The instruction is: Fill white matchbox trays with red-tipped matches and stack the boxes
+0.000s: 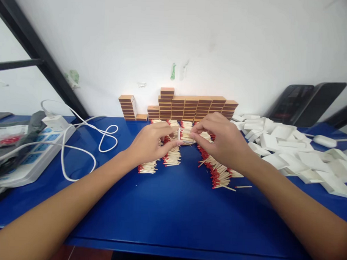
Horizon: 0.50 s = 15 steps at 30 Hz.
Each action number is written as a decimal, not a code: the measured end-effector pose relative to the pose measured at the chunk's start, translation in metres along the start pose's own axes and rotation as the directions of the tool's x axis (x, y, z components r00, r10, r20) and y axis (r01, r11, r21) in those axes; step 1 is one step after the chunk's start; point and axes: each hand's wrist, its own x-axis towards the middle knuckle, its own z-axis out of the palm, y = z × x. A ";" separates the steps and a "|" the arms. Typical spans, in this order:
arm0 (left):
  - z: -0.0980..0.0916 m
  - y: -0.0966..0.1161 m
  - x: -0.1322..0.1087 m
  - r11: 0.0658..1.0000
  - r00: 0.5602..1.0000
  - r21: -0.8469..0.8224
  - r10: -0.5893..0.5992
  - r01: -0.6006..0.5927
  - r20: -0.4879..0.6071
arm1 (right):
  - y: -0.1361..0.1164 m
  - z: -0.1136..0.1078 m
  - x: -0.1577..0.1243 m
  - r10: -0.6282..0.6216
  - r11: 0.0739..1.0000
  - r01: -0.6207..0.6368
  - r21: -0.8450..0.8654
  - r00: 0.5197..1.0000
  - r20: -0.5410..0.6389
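My left hand [154, 140] grips a small white matchbox tray [179, 134] between thumb and fingers, with the tray tilted up on its side. Just to its right, my right hand [224, 139] is closed in a pinch at the ends of some matches [187, 138]; their red heads point toward the tray. Whether any matches lie inside the tray is hidden from this angle. Beneath and around both hands lie heaps of red-headed matches [172, 158]. Another heap [219, 171] spreads under my right hand, and a single loose match [243, 186] lies beside it.
Stacked brown matchboxes [191, 108] line the wall, with a separate stack [127, 107] to the left. White matchbox trays [298, 145] are piled at right, near two dark upright devices [308, 102]. A power strip [38, 152] and white cables [63, 156] occupy the blue table's [159, 216] left side.
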 end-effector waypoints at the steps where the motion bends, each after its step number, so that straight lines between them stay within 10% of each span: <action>1: 0.000 0.000 0.000 1.000 1.000 0.003 0.002 -0.002 0.000 | 0.000 0.000 0.000 -0.003 1.000 0.003 -0.001 1.000 -0.002; 15: -0.003 0.002 0.001 1.000 1.000 -0.007 -0.018 0.018 0.008 | 0.004 0.002 0.000 -0.049 0.999 0.049 0.022 0.999 -0.020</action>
